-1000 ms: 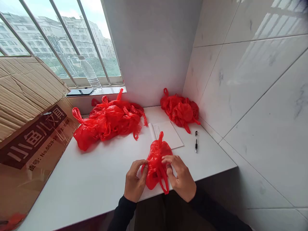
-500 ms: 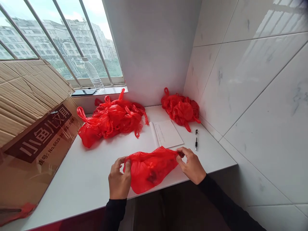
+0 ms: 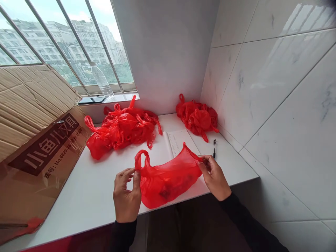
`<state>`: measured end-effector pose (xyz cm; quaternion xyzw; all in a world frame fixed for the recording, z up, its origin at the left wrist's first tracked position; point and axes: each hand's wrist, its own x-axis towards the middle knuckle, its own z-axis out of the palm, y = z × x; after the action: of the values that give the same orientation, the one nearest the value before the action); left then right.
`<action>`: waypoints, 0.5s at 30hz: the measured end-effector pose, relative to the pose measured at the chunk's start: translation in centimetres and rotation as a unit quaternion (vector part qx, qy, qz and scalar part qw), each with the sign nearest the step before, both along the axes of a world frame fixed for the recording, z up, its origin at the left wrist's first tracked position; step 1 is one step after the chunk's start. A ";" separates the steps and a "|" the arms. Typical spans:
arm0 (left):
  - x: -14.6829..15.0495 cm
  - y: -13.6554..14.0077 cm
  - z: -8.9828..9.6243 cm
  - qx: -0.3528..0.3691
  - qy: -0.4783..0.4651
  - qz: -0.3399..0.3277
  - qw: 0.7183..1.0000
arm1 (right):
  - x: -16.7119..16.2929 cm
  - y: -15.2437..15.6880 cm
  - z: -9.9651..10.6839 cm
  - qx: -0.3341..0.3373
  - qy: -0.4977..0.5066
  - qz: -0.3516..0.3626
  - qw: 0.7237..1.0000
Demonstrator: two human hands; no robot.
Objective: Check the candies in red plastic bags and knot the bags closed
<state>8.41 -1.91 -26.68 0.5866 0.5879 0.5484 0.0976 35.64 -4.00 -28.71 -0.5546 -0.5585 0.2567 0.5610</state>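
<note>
A thin red plastic bag is stretched between my hands at the front edge of the white table. My left hand pinches its left upper side, just beneath a handle loop that stands up. On the other side, my right hand pinches the upper right corner between thumb and fingers. Small dark and red shapes show through the film, too blurred to name. Behind the bag lies an open notebook with lines of writing, partly covered by the bag's raised right handle.
Red plastic bags are heaped at the back left and in the back right corner. A black pen lies right of the notebook. A large cardboard box fills the left side. A water bottle stands on the windowsill.
Both hands have drawn slightly apart, pulling the bag wider. Its two handles have risen into view above the hands.
</note>
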 end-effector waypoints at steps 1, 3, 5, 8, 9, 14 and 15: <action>0.2 -0.4 0.5 -0.009 -0.010 -0.002 1.000 | -0.1 -0.4 0.2 0.006 0.007 -0.017 1.000; 1.2 -1.3 1.4 -0.043 -0.023 -0.032 0.998 | -0.8 -1.3 1.1 0.041 0.004 -0.055 0.998; 2.5 -1.9 2.1 -0.088 -0.035 -0.076 0.993 | -1.9 -2.0 2.3 0.102 -0.024 -0.046 0.993; 3.7 -2.3 2.5 -0.136 -0.061 -0.126 0.981 | -3.1 -2.1 3.6 0.147 -0.136 0.092 0.975; 3.8 -2.4 2.6 -0.144 -0.075 -0.138 0.977 | -3.3 -1.9 3.7 0.126 -0.193 0.135 0.964; 2.8 -3.1 2.8 -0.159 -0.187 -0.143 0.959 | -3.1 -0.6 2.9 -0.021 -0.349 0.171 0.921; 2.6 -3.4 3.0 -0.163 -0.215 -0.147 0.952 | -3.0 -0.6 2.8 -0.028 -0.350 0.172 0.920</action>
<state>11.05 -5.26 -23.72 0.5110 0.5419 0.5376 0.3952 32.63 -4.63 -25.86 -0.5199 -0.7986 0.1545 0.2610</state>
